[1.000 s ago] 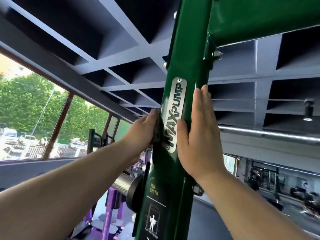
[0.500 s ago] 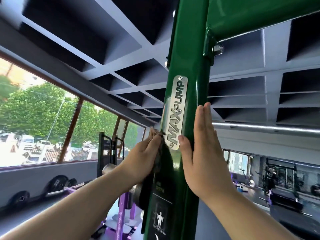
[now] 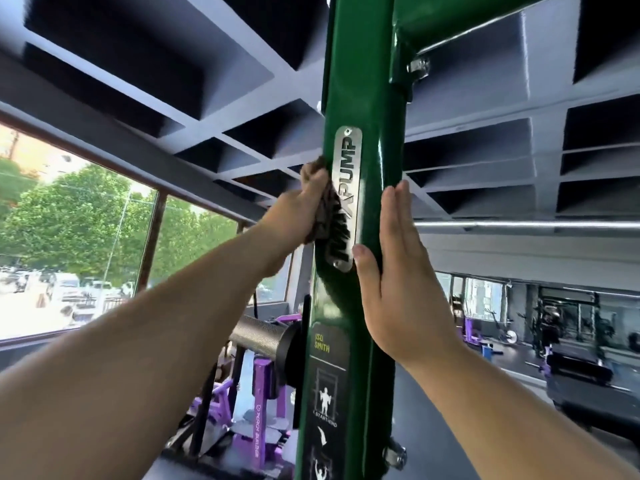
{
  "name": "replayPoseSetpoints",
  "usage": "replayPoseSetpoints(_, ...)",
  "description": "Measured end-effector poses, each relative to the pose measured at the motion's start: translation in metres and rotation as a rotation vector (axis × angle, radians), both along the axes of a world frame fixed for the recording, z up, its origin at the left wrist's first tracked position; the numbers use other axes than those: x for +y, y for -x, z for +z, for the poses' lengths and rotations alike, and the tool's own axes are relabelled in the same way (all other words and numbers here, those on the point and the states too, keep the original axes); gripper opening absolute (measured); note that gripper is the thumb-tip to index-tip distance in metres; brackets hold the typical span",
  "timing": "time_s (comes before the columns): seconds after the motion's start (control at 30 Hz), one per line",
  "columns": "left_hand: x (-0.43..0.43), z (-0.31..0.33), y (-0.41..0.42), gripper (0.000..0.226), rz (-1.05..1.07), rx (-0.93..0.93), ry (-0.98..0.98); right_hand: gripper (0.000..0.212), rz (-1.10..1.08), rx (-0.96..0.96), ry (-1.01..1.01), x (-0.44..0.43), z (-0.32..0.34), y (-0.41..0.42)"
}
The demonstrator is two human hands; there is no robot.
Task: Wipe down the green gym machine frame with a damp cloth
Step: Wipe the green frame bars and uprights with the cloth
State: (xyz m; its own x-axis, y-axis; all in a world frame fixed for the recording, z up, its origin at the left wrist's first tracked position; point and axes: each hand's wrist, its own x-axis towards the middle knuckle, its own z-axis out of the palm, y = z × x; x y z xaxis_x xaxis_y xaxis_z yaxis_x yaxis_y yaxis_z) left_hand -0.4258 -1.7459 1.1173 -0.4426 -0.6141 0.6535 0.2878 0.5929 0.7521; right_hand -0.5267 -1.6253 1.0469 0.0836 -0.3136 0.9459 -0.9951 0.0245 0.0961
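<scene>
1. Cloth (image 3: pixel 325 213), dark and bunched, is lying against the upright post of the green frame (image 3: pixel 367 81), on the post's 9 o'clock edge, overlapping the left rim of the metal nameplate (image 3: pixel 348 161).
2. The left hand (image 3: pixel 294 213) is gripping it with curled fingers; the cloth is sitting at the hand's 3 o'clock, between the hand and the post.
3. The right hand (image 3: pixel 394 282) is pressing flat on the post's 3 o'clock side, holding nothing, with straight fingers (image 3: pixel 398 209) pointing to 12 o'clock and the thumb touching the nameplate's lower end.
4. A knurled bar (image 3: pixel 256 332) is sticking out toward 9 o'clock below the left forearm.
</scene>
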Motion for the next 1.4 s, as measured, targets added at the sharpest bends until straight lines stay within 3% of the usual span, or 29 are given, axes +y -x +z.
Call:
replayPoseSetpoints(0.1,0.018,-0.069,-0.013,0.051,-0.033,-0.102,-0.035,0.065,0.006,-0.041,0.002,0.001,-0.005,-0.001)
replayPoseSetpoints(0.17,0.023,-0.076,-0.012,0.044,-0.022,-0.017,-0.048,0.063,0.018,-0.035,0.019,0.001,-0.015,-0.002)
replayPoseSetpoints(0.3,0.02,0.01,-0.003,0.039,0.05,0.288,-0.036,0.059,0.068,-0.062,0.03,0.005,-0.022,-0.001)
replayPoseSetpoints(0.4,0.026,0.077,-0.003,0.045,0.104,0.395,-0.018,0.058,0.022,-0.066,0.036,0.004,-0.029,-0.001)
replayPoseSetpoints(0.53,0.023,0.081,0.003,0.047,0.156,0.313,-0.046,0.056,0.009,-0.072,0.028,0.007,-0.034,0.001)
replayPoseSetpoints(0.7,0.015,-0.046,0.002,0.061,-0.026,0.014,-0.281,0.057,0.094,-0.193,-0.029,0.013,-0.045,-0.006)
replayPoseSetpoints(0.77,0.018,-0.073,-0.004,0.051,-0.07,-0.041,-0.301,0.057,0.099,-0.218,-0.015,0.012,-0.048,-0.009)
replayPoseSetpoints(0.9,0.019,-0.03,-0.001,0.034,-0.075,0.233,-0.178,0.056,0.102,-0.218,-0.007,0.011,-0.046,-0.008)
replayPoseSetpoints(0.97,0.021,-0.02,0.007,0.034,0.0,0.312,-0.011,0.055,0.123,-0.237,-0.022,0.012,-0.045,-0.008)
replayPoseSetpoints(1.03,0.024,-0.054,0.017,0.036,0.122,0.279,0.24,0.055,0.182,-0.29,-0.049,0.015,-0.047,-0.008)
replayPoseSetpoints(1.17,0.04,-0.156,0.011,0.061,0.262,0.029,0.686,0.048,0.267,-0.436,-0.067,0.032,-0.053,-0.009)
replayPoseSetpoints(1.27,0.045,-0.152,-0.001,0.06,0.275,-0.068,0.688,0.046,0.327,-0.512,-0.115,0.052,-0.056,-0.015)
replayPoseSetpoints(1.4,0.061,-0.026,-0.001,0.059,0.295,0.239,0.504,0.041,0.307,-0.493,-0.234,0.072,-0.061,-0.011)
